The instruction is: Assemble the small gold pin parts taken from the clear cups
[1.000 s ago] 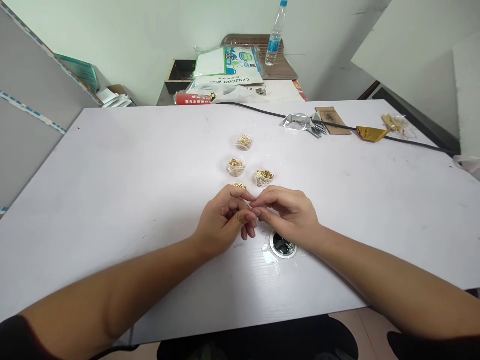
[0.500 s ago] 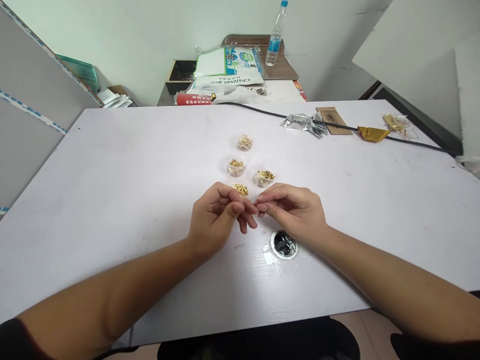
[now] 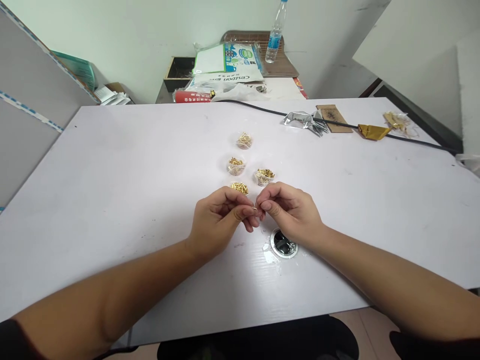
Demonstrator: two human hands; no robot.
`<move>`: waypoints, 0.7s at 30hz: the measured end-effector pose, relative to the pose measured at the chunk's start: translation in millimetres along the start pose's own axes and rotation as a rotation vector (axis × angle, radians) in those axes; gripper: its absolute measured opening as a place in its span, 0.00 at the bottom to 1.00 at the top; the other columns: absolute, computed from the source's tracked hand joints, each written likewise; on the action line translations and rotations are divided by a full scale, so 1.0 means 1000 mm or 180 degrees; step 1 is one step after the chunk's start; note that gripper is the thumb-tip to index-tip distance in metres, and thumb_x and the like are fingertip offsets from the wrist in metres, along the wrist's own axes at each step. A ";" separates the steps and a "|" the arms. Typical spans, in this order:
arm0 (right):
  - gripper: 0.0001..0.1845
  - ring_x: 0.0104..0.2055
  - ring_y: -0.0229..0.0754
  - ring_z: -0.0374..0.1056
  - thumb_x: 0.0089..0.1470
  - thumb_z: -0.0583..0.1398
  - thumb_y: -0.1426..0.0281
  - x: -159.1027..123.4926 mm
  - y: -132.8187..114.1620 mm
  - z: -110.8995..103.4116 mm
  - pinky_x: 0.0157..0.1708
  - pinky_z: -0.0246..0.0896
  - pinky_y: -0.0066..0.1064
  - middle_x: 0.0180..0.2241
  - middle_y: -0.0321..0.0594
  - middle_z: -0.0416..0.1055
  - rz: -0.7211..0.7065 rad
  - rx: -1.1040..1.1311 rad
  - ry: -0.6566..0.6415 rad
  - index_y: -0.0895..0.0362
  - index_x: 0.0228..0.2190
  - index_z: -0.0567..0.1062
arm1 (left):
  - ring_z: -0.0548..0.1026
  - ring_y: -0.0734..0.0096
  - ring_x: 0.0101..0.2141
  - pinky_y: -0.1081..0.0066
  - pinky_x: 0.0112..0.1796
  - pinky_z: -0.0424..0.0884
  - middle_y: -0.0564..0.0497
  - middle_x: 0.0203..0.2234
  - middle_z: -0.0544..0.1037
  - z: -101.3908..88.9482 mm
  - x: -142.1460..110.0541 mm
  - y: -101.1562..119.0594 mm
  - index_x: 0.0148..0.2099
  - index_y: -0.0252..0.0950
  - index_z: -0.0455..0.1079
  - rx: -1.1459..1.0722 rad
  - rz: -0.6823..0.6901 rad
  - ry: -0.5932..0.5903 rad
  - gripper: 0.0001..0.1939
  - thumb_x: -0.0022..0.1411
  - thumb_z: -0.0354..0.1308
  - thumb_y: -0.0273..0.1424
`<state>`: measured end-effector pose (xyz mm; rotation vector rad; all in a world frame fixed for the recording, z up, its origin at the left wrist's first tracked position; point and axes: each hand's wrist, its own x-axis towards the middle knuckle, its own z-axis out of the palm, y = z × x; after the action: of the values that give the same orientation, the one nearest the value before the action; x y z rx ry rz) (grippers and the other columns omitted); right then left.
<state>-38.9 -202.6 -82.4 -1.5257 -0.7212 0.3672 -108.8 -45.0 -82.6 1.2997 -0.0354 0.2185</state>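
Table centre, near side | left hand point(image 3: 217, 225) and right hand point(image 3: 292, 212) narrow, fingertips meeting on gold pin point(image 3: 255, 208) | likely light, stiff, slippery; grip by shaft | pin heap point(image 3: 239, 187) just beyond left hand

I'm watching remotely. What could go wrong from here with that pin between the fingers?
The gold pin is tiny and pinched between the left hand and right hand, so it could slip. The grommet hole lies close below, and a dropped pin might fall in. The pin pile sits right beside the left hand, so a careless move could scatter it.
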 end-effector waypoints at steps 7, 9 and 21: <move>0.15 0.27 0.36 0.70 0.64 0.59 0.59 -0.002 0.001 0.004 0.29 0.69 0.29 0.25 0.37 0.72 -0.0019 0.0080 -0.0109 0.57 0.31 0.69 | 0.74 0.79 0.21 0.79 0.22 0.73 0.54 0.21 0.76 -0.002 -0.002 -0.003 0.32 0.33 0.68 0.0441 0.0336 0.0056 0.09 0.62 0.64 0.30; 0.17 0.27 0.36 0.69 0.63 0.58 0.57 -0.003 -0.001 0.006 0.29 0.69 0.30 0.25 0.37 0.72 0.0092 0.0162 -0.0104 0.57 0.29 0.69 | 0.74 0.80 0.22 0.80 0.23 0.72 0.54 0.22 0.76 -0.003 -0.002 -0.004 0.33 0.34 0.68 0.0591 0.0481 0.0017 0.08 0.62 0.64 0.29; 0.21 0.27 0.35 0.67 0.63 0.58 0.53 -0.006 -0.007 0.014 0.29 0.66 0.29 0.23 0.35 0.69 0.0508 0.0625 -0.0268 0.57 0.28 0.67 | 0.76 0.81 0.22 0.82 0.24 0.72 0.56 0.21 0.75 -0.002 -0.001 -0.006 0.33 0.34 0.65 0.0720 0.0988 -0.0172 0.08 0.66 0.60 0.27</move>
<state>-53.7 -195.9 -78.0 -1.3908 -0.6113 0.6078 -108.8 -45.2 -89.1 1.5230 -0.2660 0.4631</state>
